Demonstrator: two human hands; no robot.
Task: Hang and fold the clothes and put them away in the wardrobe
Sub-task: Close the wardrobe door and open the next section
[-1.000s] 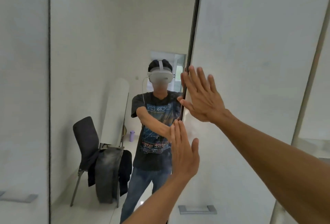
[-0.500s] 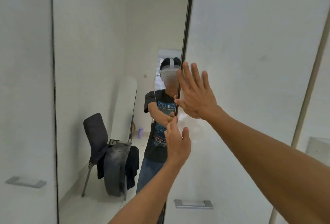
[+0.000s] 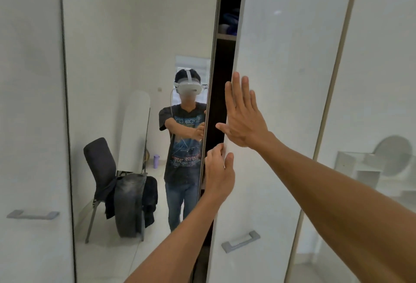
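Left grip (image 3: 219, 171) is clamped round the white door (image 3: 281, 80) edge; right grip (image 3: 244, 120) is spread flat on its face — to slide it, it is judged. Clothes (image 3: 132, 201) are seen mirrored, draped over a chair (image 3: 99, 163).

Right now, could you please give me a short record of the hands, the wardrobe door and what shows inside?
Left hand: fingers curled round the edge of the white door
Right hand: flat, pressing the door's face
Door: partly open beside the mirror door, dark gap between
Inside: shelf high up, blurred blue cloth on it
Mirror: shows chair draped with dark clothes
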